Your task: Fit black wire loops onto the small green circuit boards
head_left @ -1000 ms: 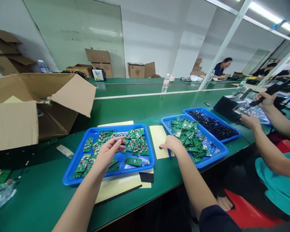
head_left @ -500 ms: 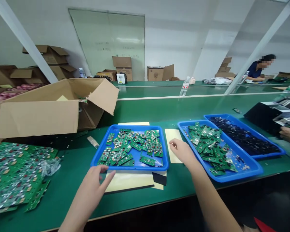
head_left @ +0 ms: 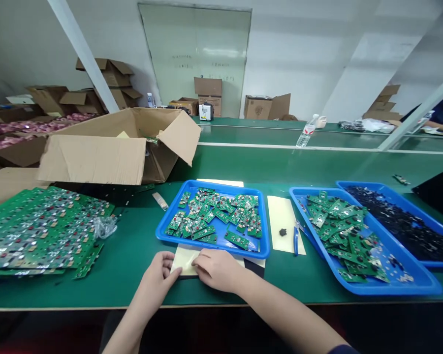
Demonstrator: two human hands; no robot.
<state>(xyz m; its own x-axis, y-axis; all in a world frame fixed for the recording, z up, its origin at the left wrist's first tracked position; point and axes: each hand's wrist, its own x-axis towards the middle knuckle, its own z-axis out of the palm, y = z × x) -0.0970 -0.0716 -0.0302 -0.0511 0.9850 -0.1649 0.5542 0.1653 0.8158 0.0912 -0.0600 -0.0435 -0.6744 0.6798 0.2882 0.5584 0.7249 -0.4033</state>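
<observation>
My right hand (head_left: 218,270) rests over the pale yellow sheet (head_left: 182,251) at the front of the middle blue tray (head_left: 213,246). Its fingertips are pinched together low over the sheet, and what they hold, if anything, is hidden. My left hand (head_left: 157,275) is at the sheet's left edge, its fingers loosely curved and the thumb apart, with nothing seen in it. Small green circuit boards (head_left: 203,232) lie in the middle tray. On another yellow sheet (head_left: 278,211) to the right are a small black part (head_left: 282,232) and blue-handled cutters (head_left: 296,241).
Right of me, one blue tray (head_left: 421,291) bears green boards with black parts, and another blue tray (head_left: 441,265) holds small black pieces. Stacked circuit panels (head_left: 47,231) lie left, near a crumpled clear bag (head_left: 105,227). Behind them stands an open carton (head_left: 92,160). A bottle (head_left: 307,132) stands farther back.
My right hand has moved left from the right-hand yellow sheet to the sheet before the middle tray. The black part and cutters now show there. The view has turned left.
</observation>
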